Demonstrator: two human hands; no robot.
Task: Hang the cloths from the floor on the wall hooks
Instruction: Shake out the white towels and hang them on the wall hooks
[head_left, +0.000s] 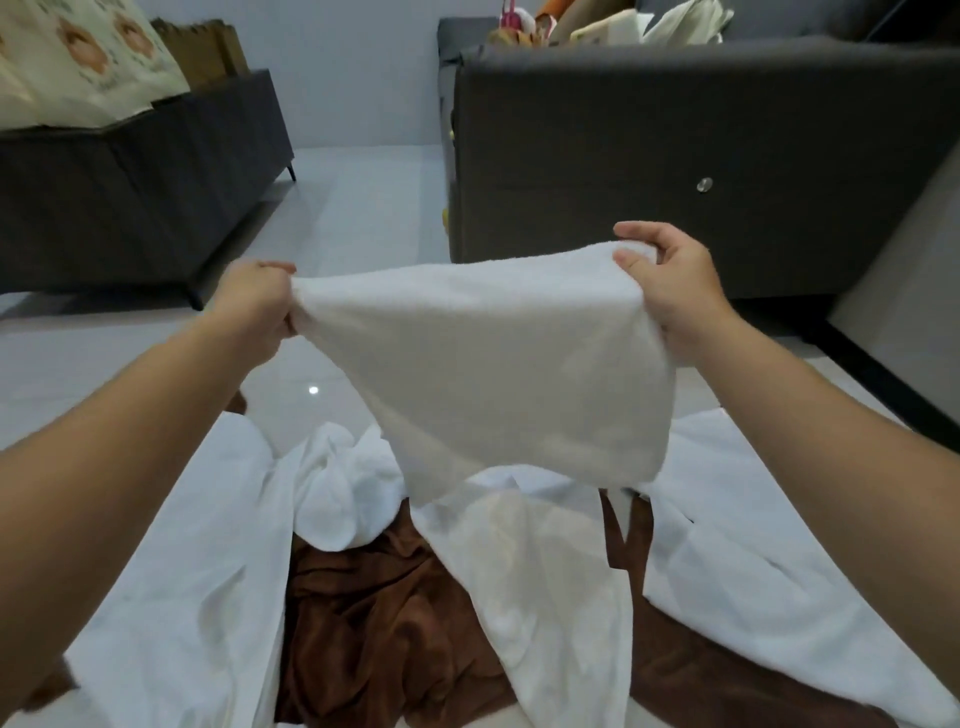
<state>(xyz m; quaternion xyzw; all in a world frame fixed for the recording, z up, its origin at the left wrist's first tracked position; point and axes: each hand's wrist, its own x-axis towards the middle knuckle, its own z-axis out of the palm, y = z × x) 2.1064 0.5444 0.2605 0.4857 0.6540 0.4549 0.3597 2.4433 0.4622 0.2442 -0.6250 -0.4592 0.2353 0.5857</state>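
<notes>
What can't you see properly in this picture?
Head view:
- Wall hooks: nowhere in frame.
- Brown cloth: mostly buried under the white cloths.
- Floor beyond them: hidden by the held towel, gripped by the left hand and right hand.
- Printed bags: cut off by the top edge.

White towel (plain) over brown cloth

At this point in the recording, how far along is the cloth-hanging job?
Done: nothing that shows here; no wall hooks or hung cloths are in view. In hand: a white towel is held up, spread between the left hand and the right hand, each gripping an upper corner. Left: several white cloths and a brown cloth lie heaped on the floor.
</notes>
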